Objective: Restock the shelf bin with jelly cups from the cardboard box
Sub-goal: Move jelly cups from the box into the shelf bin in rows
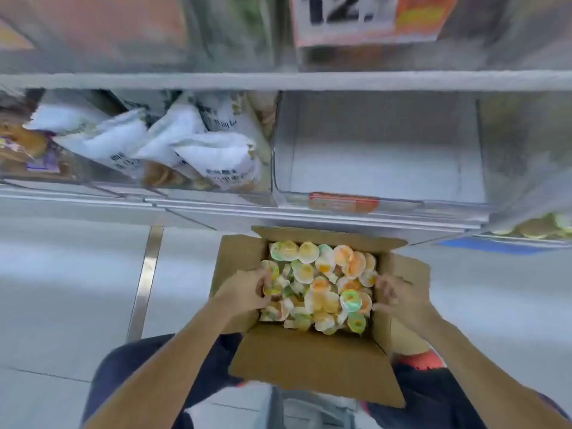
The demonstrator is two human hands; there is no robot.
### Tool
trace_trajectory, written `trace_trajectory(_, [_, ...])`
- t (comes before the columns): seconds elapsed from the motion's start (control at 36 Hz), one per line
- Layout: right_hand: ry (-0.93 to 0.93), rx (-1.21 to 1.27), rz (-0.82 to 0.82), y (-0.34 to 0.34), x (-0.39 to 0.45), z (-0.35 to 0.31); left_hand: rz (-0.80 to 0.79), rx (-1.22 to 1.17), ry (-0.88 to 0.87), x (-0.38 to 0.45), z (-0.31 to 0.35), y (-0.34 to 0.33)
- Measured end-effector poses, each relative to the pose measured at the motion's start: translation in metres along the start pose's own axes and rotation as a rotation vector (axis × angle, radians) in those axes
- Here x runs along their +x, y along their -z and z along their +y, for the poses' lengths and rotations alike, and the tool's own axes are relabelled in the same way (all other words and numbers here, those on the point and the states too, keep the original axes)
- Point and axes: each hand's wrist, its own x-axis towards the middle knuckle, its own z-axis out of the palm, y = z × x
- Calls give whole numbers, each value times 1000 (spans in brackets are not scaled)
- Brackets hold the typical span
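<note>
Head view, risk: the jelly cups (322, 289) are lying loose and heaped in the cardboard box (312, 363), so a big handful is likely to spill on the floor (62, 274) on the way up to the shelf bin (380, 168).
Head view, second risk: the blur is suggesting quick motion, and the box flaps may be catching a wrist.
Left hand (247, 289): it is curling its fingers around some cups at the left side of the box.
Right hand (399, 294): it is reaching in at the right side; fingers bent, touching cups, but I cannot tell if it is holding any.
Shelf bin: it is standing far from the box, above it, holding no cups.
</note>
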Motion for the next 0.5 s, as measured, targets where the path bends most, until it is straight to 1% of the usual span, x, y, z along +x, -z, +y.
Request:
trace_trajectory(0.08, [-98,104,-37,-34,26,28,-42,1,40,31,-22,-35])
trace_trajectory(0.14, [-83,46,-25,-59,46,49,-22,20,48,50,-35,-61])
trace_trajectory(0.22, [-27,30,-27,-92,73,74,64,29,5,76,-55,-95])
trace_trajectory(0.28, [-28,17,4,-110,87,89,142,33,-34,93,-74,-115])
trace_trajectory(0.33, [-16,-43,88,-119,94,99,303,48,-123,98,-91,-129])
trace_trajectory(0.39, [-4,-147,141,-126,101,107,456,151,-241,101,-105,-144])
trace_trajectory(0.44, [24,-186,176,-131,105,106,499,188,-293,107,-109,-151])
trace_trajectory(0.5, [68,-160,222,-136,108,101,464,170,-258,113,-104,-150])
